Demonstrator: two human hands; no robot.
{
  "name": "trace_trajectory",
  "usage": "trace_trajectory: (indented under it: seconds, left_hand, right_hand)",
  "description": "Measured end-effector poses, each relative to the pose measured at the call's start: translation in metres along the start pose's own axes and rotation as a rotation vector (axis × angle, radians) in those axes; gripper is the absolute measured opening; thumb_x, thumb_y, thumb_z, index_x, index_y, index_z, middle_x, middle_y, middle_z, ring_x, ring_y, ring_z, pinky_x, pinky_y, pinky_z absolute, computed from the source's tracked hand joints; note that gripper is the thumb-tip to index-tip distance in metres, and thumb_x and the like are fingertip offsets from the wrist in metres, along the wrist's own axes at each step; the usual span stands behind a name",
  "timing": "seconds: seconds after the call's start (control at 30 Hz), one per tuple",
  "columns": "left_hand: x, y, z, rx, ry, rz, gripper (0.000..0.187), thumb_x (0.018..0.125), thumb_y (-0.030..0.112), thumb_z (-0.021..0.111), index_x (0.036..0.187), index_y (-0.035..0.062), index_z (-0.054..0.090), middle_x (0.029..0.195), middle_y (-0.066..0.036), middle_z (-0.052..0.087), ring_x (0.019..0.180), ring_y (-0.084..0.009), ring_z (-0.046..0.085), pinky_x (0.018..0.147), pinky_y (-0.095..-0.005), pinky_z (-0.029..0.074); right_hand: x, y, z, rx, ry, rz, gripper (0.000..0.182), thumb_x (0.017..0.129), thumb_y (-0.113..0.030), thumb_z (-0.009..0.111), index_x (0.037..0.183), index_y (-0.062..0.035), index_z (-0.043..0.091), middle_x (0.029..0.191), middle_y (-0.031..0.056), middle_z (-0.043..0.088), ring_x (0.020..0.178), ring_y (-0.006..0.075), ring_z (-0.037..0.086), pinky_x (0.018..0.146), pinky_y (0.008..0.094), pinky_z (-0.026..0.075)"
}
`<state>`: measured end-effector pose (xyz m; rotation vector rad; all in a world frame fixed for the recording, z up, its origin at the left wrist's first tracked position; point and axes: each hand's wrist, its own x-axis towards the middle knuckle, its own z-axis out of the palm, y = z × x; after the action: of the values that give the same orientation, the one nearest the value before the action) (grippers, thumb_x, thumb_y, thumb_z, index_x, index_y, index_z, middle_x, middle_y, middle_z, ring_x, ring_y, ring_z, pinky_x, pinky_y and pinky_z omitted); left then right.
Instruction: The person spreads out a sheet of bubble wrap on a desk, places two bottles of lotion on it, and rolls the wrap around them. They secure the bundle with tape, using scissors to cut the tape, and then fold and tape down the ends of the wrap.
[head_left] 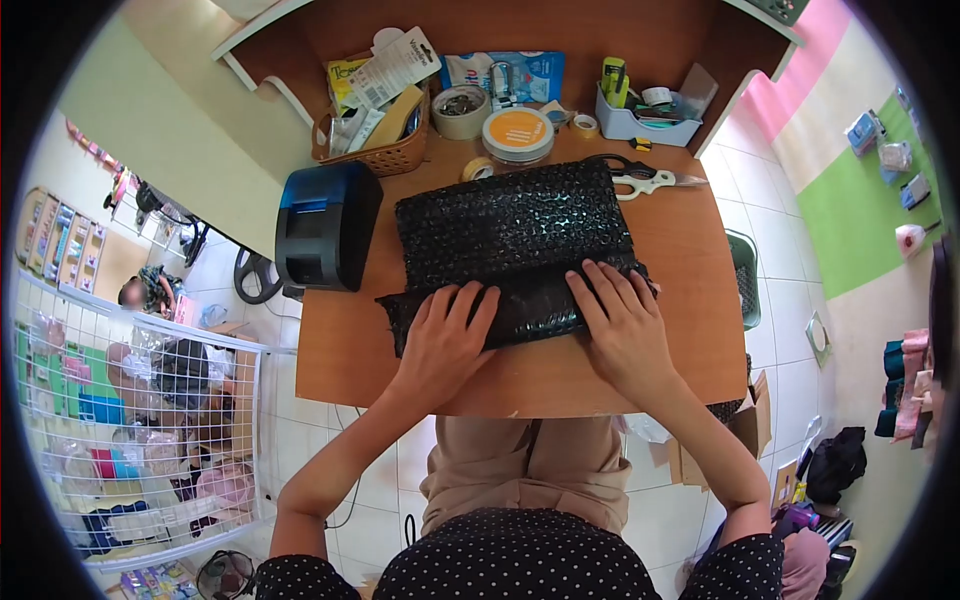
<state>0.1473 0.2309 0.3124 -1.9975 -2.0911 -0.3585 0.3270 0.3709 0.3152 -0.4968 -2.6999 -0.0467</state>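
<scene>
A sheet of black bubble wrap (515, 220) lies on the wooden desk, its near part folded over into a smoother, shiny flap (535, 305). My left hand (448, 330) rests on the left part of this fold, palm down, fingers stretched out and a little apart. On the fold's right part lies my right hand (622, 325), also palm down with its fingers spread. Both hands press from above, and neither is closed around the wrap. Whether anything lies inside the fold is hidden.
Scissors (650, 182) lie beyond the wrap's right corner. A black printer (328, 225) stands at the desk's left. Along the back are a wicker basket (375, 158), a tape roll (462, 112), a round orange-lidded tub (518, 135) and a pale blue organizer (650, 125).
</scene>
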Motion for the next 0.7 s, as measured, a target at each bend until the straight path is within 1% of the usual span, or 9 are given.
trace_trajectory:
  seconds: [0.17, 0.33, 0.37, 0.4, 0.43, 0.47, 0.53, 0.67, 0.7]
  left_hand:
    - [0.001, 0.003, -0.014, -0.036, -0.12, 0.001, 0.065, 0.063, 0.03, 0.073, 0.116, 0.001, 0.049, 0.111, -0.014, 0.05, 0.099, -0.0283, 0.049, 0.081, -0.0366, 0.046]
    - [-0.015, 0.023, -0.043, -0.283, -0.352, -0.03, 0.059, 0.071, 0.031, 0.07, 0.116, -0.0011, 0.048, 0.101, -0.016, 0.054, 0.091, -0.0296, 0.053, 0.078, -0.0369, 0.047]
    - [-0.017, 0.022, -0.044, -0.311, -0.356, 0.008, 0.056, 0.076, 0.036, 0.065, 0.115, -0.0018, 0.049, 0.097, -0.015, 0.055, 0.087, -0.0302, 0.054, 0.077, -0.0383, 0.047]
    - [-0.016, 0.02, -0.046, -0.318, -0.355, 0.001, 0.056, 0.076, 0.036, 0.065, 0.115, -0.0018, 0.049, 0.097, -0.015, 0.055, 0.087, -0.0302, 0.054, 0.077, -0.0383, 0.047]
    - [-0.01, 0.016, -0.05, -0.424, -0.47, -0.043, 0.056, 0.077, 0.038, 0.063, 0.114, -0.0023, 0.05, 0.098, -0.015, 0.055, 0.09, -0.0298, 0.054, 0.079, -0.0388, 0.046]
    - [-0.004, 0.011, -0.052, -0.528, -0.584, -0.086, 0.056, 0.079, 0.041, 0.061, 0.113, -0.0027, 0.05, 0.099, -0.014, 0.055, 0.092, -0.0294, 0.053, 0.081, -0.0393, 0.045]
    - [0.007, -0.006, -0.044, -0.565, -0.593, -0.063, 0.057, 0.08, 0.044, 0.057, 0.112, -0.0025, 0.051, 0.098, -0.015, 0.055, 0.092, -0.0304, 0.053, 0.082, -0.0397, 0.044]
    - [0.025, -0.04, -0.015, -0.706, -0.664, -0.058, 0.059, 0.082, 0.051, 0.051, 0.106, -0.0023, 0.054, 0.099, -0.018, 0.056, 0.093, -0.0333, 0.054, 0.084, -0.0399, 0.041]
    - [0.028, -0.042, -0.016, -0.735, -0.663, -0.073, 0.06, 0.083, 0.053, 0.05, 0.107, -0.0026, 0.052, 0.1, -0.02, 0.057, 0.096, -0.034, 0.054, 0.083, -0.0404, 0.041]
  right_hand:
    - [0.004, -0.002, 0.002, 0.001, 0.005, -0.009, 0.049, 0.068, -0.007, 0.059, 0.116, -0.0022, 0.05, 0.117, 0.016, 0.051, 0.111, 0.0286, 0.047, 0.095, 0.0433, 0.036]
    - [-0.01, -0.015, -0.034, 0.167, -0.149, 0.012, 0.051, 0.059, -0.01, 0.065, 0.108, -0.0006, 0.055, 0.104, 0.016, 0.057, 0.099, 0.0285, 0.053, 0.09, 0.0414, 0.039]
    - [-0.007, -0.015, -0.041, 0.166, -0.155, 0.006, 0.051, 0.059, -0.01, 0.065, 0.108, -0.0006, 0.055, 0.104, 0.016, 0.057, 0.099, 0.0285, 0.053, 0.09, 0.0414, 0.039]
    - [-0.003, -0.015, -0.047, 0.183, -0.298, 0.042, 0.049, 0.057, -0.01, 0.064, 0.105, -0.0005, 0.056, 0.101, 0.0168, 0.057, 0.097, 0.029, 0.054, 0.088, 0.0409, 0.04]
    - [0.001, -0.014, -0.051, 0.199, -0.44, 0.079, 0.048, 0.055, -0.009, 0.062, 0.102, -0.0003, 0.058, 0.099, 0.0176, 0.058, 0.096, 0.0295, 0.055, 0.087, 0.0404, 0.041]
    - [0.007, -0.011, -0.052, 0.196, -0.445, 0.075, 0.048, 0.055, -0.009, 0.062, 0.102, -0.0003, 0.058, 0.099, 0.0176, 0.058, 0.096, 0.0295, 0.055, 0.087, 0.0404, 0.041]
    - [0.022, -0.003, -0.053, 0.237, -0.598, 0.136, 0.045, 0.06, -0.009, 0.055, 0.104, -0.0017, 0.058, 0.111, 0.0165, 0.056, 0.105, 0.0309, 0.051, 0.09, 0.0398, 0.04]
    - [0.045, 0.013, -0.034, 0.292, -0.579, 0.141, 0.045, 0.065, -0.011, 0.051, 0.109, -0.0018, 0.057, 0.117, 0.0177, 0.053, 0.111, 0.0334, 0.048, 0.094, 0.0424, 0.038]
    - [0.054, 0.012, -0.035, 0.288, -0.662, 0.175, 0.046, 0.067, -0.011, 0.049, 0.111, -0.0015, 0.056, 0.119, 0.0184, 0.051, 0.113, 0.0337, 0.047, 0.096, 0.043, 0.037]
